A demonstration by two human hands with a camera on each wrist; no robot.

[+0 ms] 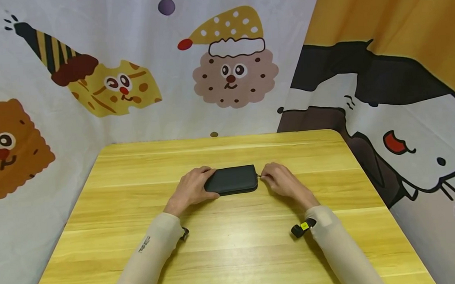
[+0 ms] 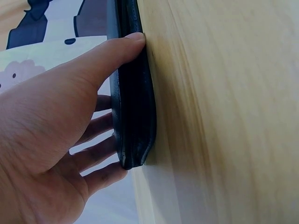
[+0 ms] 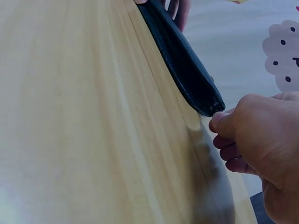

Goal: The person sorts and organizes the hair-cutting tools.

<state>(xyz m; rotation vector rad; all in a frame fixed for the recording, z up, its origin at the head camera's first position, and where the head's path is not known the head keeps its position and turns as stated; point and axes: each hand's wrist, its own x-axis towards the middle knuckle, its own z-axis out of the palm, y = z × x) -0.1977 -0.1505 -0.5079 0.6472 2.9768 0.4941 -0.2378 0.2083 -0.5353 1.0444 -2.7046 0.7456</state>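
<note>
A long black zip wallet [image 1: 233, 179] lies on the table, broad face up. My left hand [image 1: 192, 188] grips its left end. In the left wrist view the thumb [image 2: 133, 43] presses the wallet's near zipped side, while the other fingers [image 2: 100, 179] reach over to its upper face. At the right end, my right hand [image 1: 284, 183] pinches the small zip pull [image 1: 258, 175] between thumb and forefinger. The right wrist view shows the wallet's end [image 3: 212, 103] close against those fingertips, which hide most of the pull. Along the near side the edges look slightly parted.
The pale wooden table [image 1: 234, 254] extends on all sides of the wallet. Behind it hangs a white curtain [image 1: 127, 31] with cartoon prints, and another printed curtain [image 1: 416, 87] hangs at the right. Each forearm wears a beige sleeve [image 1: 148, 255] and a dark wrist strap [image 1: 301, 228].
</note>
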